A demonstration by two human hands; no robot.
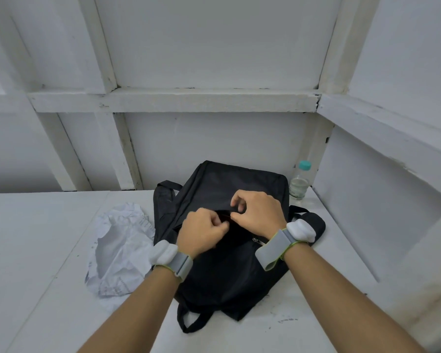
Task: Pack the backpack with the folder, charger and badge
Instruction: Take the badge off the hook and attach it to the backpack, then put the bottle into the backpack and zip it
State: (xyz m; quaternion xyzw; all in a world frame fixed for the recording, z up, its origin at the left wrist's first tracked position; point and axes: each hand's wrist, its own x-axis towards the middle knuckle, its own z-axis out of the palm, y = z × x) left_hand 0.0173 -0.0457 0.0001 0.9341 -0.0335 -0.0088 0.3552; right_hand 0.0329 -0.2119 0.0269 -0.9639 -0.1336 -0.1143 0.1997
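White table [49, 238], white panelled walls [214, 42], horizontal ledge [173, 100]

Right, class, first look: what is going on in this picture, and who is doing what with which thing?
A person is working with both bare hands on a black backpack that lies flat on a white table. The left hand and right hand pinch the fabric at a pocket opening on its upper face, which looks partly open. A crumpled white sheet lies to the left of the bag, and a bottle stands behind it. No folder, charger or badge is in sight.
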